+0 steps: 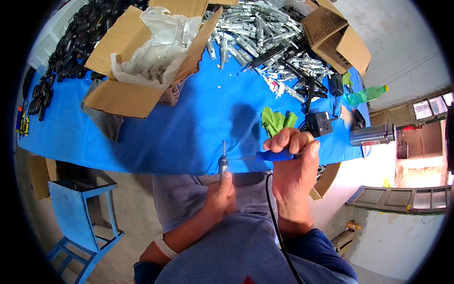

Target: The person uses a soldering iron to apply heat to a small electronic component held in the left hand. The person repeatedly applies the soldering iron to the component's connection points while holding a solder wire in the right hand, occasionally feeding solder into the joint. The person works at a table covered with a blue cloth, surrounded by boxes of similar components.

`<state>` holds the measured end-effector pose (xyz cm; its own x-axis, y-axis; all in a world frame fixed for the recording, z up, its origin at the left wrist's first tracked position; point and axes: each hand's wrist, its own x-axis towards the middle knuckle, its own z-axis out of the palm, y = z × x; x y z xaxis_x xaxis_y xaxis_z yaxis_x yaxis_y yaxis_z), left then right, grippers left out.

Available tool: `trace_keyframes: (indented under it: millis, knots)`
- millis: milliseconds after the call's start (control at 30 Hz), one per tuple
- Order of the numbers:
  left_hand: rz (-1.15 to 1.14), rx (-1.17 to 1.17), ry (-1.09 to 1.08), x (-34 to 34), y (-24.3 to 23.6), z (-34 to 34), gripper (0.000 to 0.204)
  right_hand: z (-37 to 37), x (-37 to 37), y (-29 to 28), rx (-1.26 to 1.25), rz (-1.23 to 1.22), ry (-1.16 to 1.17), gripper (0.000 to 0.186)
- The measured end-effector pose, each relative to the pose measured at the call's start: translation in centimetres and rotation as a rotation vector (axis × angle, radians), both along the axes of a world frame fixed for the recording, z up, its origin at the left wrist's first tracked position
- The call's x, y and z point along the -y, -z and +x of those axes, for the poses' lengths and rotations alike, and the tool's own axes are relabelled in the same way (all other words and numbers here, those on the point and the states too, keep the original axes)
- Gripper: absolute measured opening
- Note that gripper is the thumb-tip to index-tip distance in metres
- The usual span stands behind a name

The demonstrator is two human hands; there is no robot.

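My left hand [223, 193] is closed around a slim grey metal part [223, 164] with a thin rod standing up from its top. It holds the part upright at the table's near edge. My right hand [294, 165] grips a screwdriver by its blue handle [273, 155]. The screwdriver's thin shaft points left toward the part; I cannot tell whether its tip touches it. Just beyond my right hand lies a green cloth [274, 122], with a black box-shaped device [319, 124] beside it. A black cable runs down past my right wrist.
On the blue-covered table [194, 137], an open cardboard box [120, 98] holds translucent plastic. Heaps of grey metal parts [255, 28] and black parts [80, 42] lie behind. A steel flask [372, 136] and green bottle [367, 95] stand right; a blue chair [73, 208] is left.
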<state>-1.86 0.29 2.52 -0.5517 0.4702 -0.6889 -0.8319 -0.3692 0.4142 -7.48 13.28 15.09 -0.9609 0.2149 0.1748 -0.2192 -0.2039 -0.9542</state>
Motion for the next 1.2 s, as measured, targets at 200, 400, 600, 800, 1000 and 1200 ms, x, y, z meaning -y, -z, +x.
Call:
trace_keyframes:
  millis: [200,400,600,800,1000,1200]
  knots:
    - [-0.067,-0.071,0.023,-0.1,0.1,0.0,0.054,0.9,2.4,-0.8,-0.075,0.177,0.156,0.044]
    - [-0.098,-0.055,0.050,0.0,-0.1,-0.3,0.056,0.1,2.3,1.5,-0.227,-0.196,0.056,0.052]
    - [-0.129,-0.076,0.095,0.4,-0.7,-0.5,0.053,-1.1,0.6,0.7,-0.204,-0.048,-0.311,0.058]
    - [-0.061,0.012,0.047,0.4,-1.7,-0.8,0.051,-5.0,0.1,0.3,-0.133,-0.162,-0.630,0.053]
    - [-0.064,-0.110,0.018,0.0,-0.6,-0.4,0.052,-2.9,-0.4,1.5,-0.169,-0.215,-0.440,0.051]
    - [-0.072,-0.068,0.005,-0.1,0.2,-0.4,0.051,-1.0,0.5,0.5,-0.085,-0.047,-0.037,0.044]
